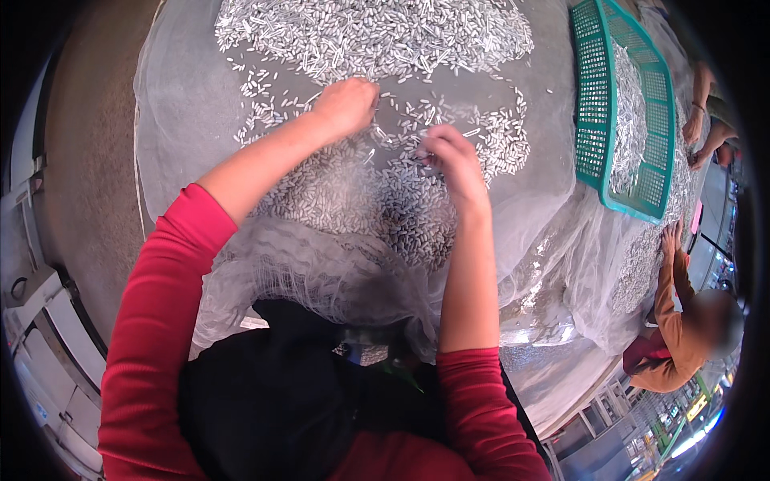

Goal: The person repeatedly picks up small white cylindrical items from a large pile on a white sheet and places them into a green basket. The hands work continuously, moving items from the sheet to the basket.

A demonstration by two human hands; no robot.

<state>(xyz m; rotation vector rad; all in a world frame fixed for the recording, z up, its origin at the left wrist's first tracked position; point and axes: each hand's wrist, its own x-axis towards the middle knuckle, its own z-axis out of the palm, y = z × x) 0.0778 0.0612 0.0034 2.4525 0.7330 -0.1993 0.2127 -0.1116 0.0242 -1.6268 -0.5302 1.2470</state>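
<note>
A heap of small, silvery, rod-like pieces (377,36) covers the far part of the net-draped table. At its near edge my left hand (346,107) reaches down with its fingers curled together, the tips hidden. Nearer to me, a second pile of short, rounded grey-white pieces (333,192) spreads between my forearms. Over this pile's far right side is my right hand (455,156), slightly blurred, its fingers bent in toward the thumb. Whatever either hand pinches is too small or hidden. Loose pieces (505,140) lie scattered around both hands.
To the right stands a green plastic basket (585,104) with more silvery pieces in it. Sheer netting (321,256) bunches along the table's near edge. A co-worker in a brown top (670,345) works at the right, and another person's hands (696,128) show beyond the basket.
</note>
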